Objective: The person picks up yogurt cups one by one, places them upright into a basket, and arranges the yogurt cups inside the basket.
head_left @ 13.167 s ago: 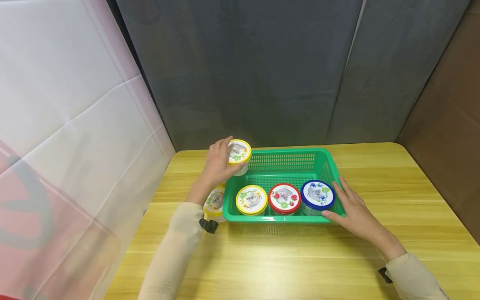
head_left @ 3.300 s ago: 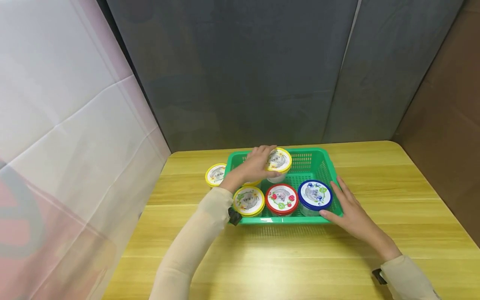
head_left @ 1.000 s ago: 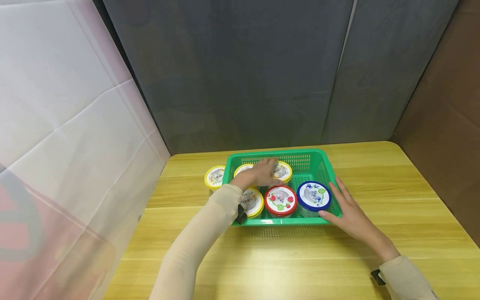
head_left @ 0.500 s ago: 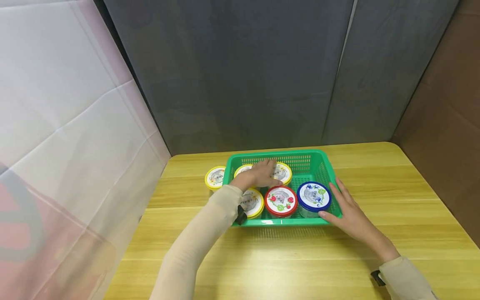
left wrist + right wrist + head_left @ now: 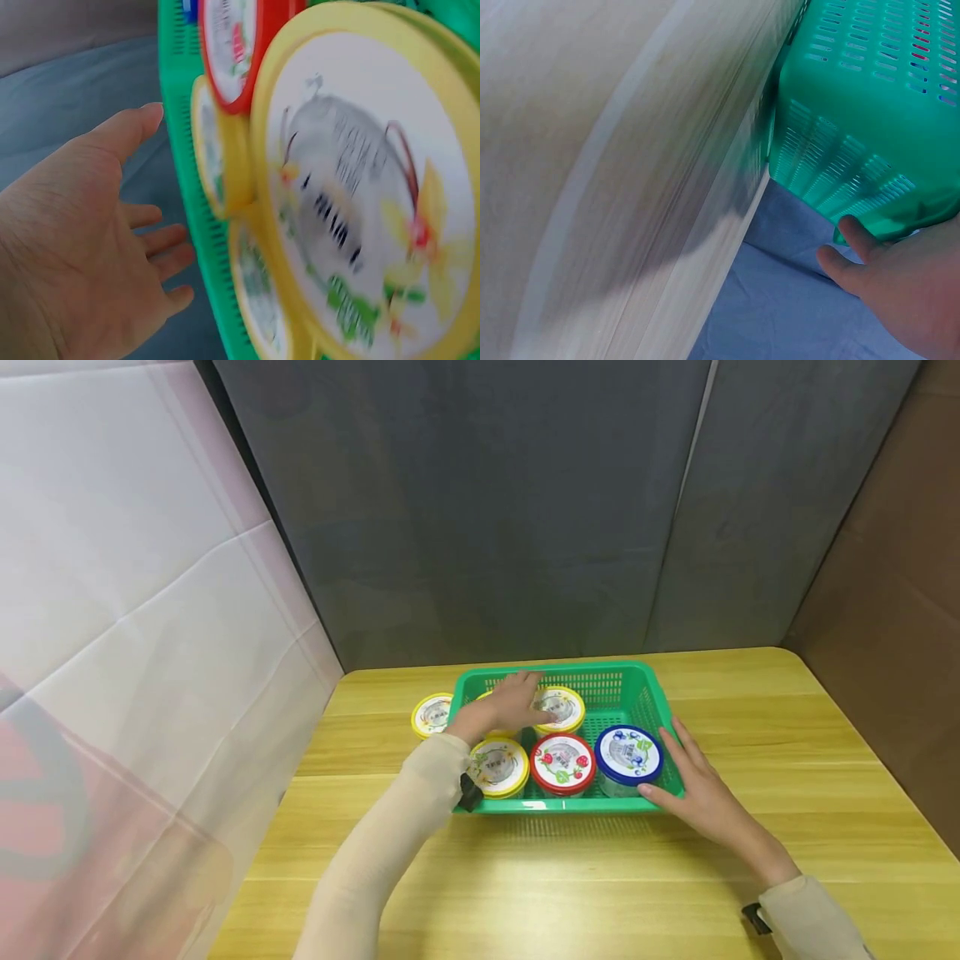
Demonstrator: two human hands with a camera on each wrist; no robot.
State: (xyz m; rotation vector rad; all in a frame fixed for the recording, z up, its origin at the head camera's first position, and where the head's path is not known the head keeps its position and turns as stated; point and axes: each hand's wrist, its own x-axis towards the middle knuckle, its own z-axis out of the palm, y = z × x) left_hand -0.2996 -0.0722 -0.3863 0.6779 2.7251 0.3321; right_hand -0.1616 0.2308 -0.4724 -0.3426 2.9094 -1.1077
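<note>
Inside the green plastic basket [image 5: 592,806], a front row holds a yellow-lidded tub [image 5: 498,768], a red-lidded tub [image 5: 562,764] and a blue-lidded tub [image 5: 628,754]. Behind them stands another yellow-lidded tub [image 5: 559,707]. My left hand [image 5: 504,706] hovers just left of that one, fingers loosely extended and holding nothing; it mostly covers a yellow-lidded tub at the back left. In the left wrist view, the palm and spread thumb of my left hand [image 5: 90,232] show beside the basket wall. My right hand [image 5: 707,789] rests along the basket's right side, thumb at the front corner.
One more yellow-lidded tub [image 5: 431,716] stands on the wooden table [image 5: 570,877], just outside the basket's left wall. A grey partition [image 5: 480,527] rises behind the table, with a pale printed sheet [image 5: 187,635] at left and a brown panel [image 5: 885,610] at right.
Since the earlier frames, my left hand has set two yellow-lidded tubs in the basket's back row. It has just let go of the second and drawn slightly left. My right hand stays put.
</note>
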